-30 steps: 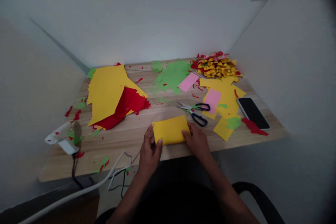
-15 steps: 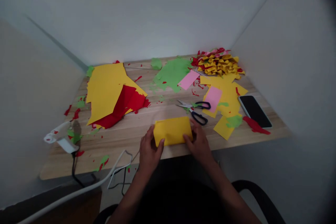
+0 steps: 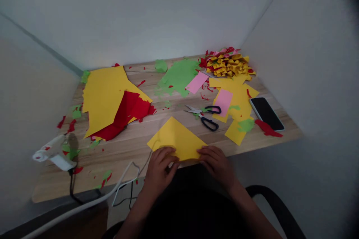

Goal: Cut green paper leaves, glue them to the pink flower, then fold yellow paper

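Observation:
A yellow paper piece point(image 3: 178, 137) lies turned like a diamond at the table's front edge, one corner pointing away from me. My left hand point(image 3: 161, 166) has its fingers closed on the lower left edge, thumb below. On the lower right edge, my right hand point(image 3: 217, 162) pinches the paper in the same way. The near corner looks bent or folded along the front, between both hands. Beyond the right hand, scissors point(image 3: 200, 112) with dark handles lie spread on the table.
Yellow sheets point(image 3: 103, 97) and red paper point(image 3: 134, 108) lie left, green paper point(image 3: 181, 76) behind. A pile of folded yellow pieces point(image 3: 230, 65), pink pieces point(image 3: 223, 101) and a phone point(image 3: 266, 113) are right. A white glue gun point(image 3: 60, 160) with a cord sits front left.
The yellow paper was a flat rectangle between both hands. It is now turned to a diamond, and both hands have moved to its near edges. The camera view has shifted slightly.

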{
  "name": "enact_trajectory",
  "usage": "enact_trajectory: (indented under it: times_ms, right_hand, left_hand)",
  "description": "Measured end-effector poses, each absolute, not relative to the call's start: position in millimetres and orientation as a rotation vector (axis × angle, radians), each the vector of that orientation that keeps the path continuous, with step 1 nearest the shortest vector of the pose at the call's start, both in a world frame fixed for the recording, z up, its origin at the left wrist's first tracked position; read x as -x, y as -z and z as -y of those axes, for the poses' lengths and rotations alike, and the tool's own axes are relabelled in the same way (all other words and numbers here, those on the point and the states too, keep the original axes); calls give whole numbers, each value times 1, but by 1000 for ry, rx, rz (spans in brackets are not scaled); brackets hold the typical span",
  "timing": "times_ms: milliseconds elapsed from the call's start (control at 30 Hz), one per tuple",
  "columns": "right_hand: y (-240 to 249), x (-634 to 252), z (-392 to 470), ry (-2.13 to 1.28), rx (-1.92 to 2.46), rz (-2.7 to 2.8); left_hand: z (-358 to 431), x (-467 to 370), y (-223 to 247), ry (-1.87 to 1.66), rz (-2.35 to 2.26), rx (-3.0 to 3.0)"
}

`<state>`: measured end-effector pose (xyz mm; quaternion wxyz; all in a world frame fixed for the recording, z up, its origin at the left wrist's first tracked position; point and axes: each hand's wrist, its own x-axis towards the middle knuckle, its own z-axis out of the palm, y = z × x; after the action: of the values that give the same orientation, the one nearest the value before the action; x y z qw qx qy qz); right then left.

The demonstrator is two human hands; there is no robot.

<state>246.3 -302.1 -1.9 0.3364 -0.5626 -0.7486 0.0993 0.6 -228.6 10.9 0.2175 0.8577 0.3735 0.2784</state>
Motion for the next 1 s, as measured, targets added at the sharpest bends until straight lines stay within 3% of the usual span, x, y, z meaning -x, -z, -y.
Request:
enact_trajectory:
  times_ms: [333,533,767,1000]
  right_hand:
    - [-5,-225,248,-283,2162,1643]
    - [2,-223,246,-210,1959,1606]
    - [5,-223,241,-219,1985,1554]
    - [2,-222,268,88,1609,1534]
  left_hand:
    - [215,-23,-4,-713,-1553,-2144]
    - [206,-33,-10,-539,-1556,-2289]
    - [211,-33,-10,-588,-1533,-2370]
    - [217,-43,-22,-425,-1643,-2503]
